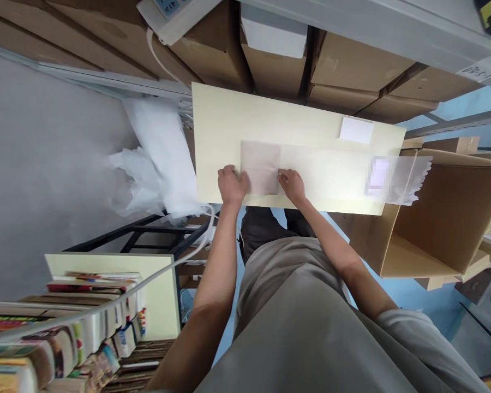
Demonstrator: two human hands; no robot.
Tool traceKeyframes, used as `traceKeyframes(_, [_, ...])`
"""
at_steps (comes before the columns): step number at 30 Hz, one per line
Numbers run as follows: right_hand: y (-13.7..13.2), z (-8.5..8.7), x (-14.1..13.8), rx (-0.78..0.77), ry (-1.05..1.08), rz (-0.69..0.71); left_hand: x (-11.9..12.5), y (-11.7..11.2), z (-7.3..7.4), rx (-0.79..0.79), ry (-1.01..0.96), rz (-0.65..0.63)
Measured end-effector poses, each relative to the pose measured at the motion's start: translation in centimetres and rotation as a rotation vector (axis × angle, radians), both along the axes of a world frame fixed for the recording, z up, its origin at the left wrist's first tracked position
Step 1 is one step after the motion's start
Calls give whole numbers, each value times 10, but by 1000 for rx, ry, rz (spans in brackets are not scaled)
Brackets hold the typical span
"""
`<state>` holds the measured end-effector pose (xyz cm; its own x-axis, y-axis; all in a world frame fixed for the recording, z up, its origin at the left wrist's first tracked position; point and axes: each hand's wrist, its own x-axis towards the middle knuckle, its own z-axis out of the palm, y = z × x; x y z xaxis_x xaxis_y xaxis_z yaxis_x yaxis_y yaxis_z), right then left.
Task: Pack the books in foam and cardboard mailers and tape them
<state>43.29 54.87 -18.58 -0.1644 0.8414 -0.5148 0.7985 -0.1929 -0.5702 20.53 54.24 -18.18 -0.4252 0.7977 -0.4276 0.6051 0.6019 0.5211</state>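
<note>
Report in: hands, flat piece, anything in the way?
Left hand at left edge of flat piece; right hand at its right edge. Translucent sheet extends past right end of tabletop. White slip lies apart, seemingly not in way.

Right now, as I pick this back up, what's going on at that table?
A person has both hands on a flat, pinkish piece on the pale table: the left hand at its left side, the right hand at its right edge. A see-through sheet runs rightward from it, its ragged end past the table's edge, by an open cardboard box.
</note>
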Motion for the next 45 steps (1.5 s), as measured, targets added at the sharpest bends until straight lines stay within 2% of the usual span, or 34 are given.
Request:
traceKeyframes(2, [-6,-2,-3,49,-44,46,-7,-2,-5,-76,-96,60])
traceKeyframes(5, [-13,-4,-6,93,-112,91,-7,-3,-8,-89,-292,145])
traceKeyframes(8, [-14,-6,-6,97,-133,103,-2,-1,1,-44,-382,192])
traceKeyframes(14, [2,2,8,18,-7,45,24,-7,42,68,-271,-11])
traceKeyframes(17, [8,16,24,6,64,-95,51,-11,57,83,-249,-103])
traceKeyframes(19, [7,28,37,36,149,-192,74,-12,60,96,-268,-140])
traceKeyframes(22, [2,43,56,67,289,-283,109,-11,56,115,-333,-170])
traceKeyframes(24, [-2,48,67,99,301,-325,131,-10,49,115,-376,-202])
traceKeyframes(26, [-7,46,78,128,256,-370,147,-9,40,106,-429,-266])
traceKeyframes(28, [-12,39,89,123,208,-416,152,-8,31,102,-472,-328])
traceKeyframes(30, [-17,28,98,100,185,-447,146,-6,21,113,-446,-332])
traceKeyframes(32, [-22,17,104,88,172,-457,132,-4,12,106,-351,-264])
traceKeyframes(34, [-27,8,105,89,163,-458,116,-1,3,31,-293,-174])
traceKeyframes(37, [-32,-1,103,86,139,-470,101,4,-7,-115,-396,-82])
traceKeyframes(41, [-32,-1,99,60,92,-489,102,9,-10,-144,-567,14])
traceKeyframes(45, [-29,4,86,25,117,-459,93,9,-5,-51,-589,89])
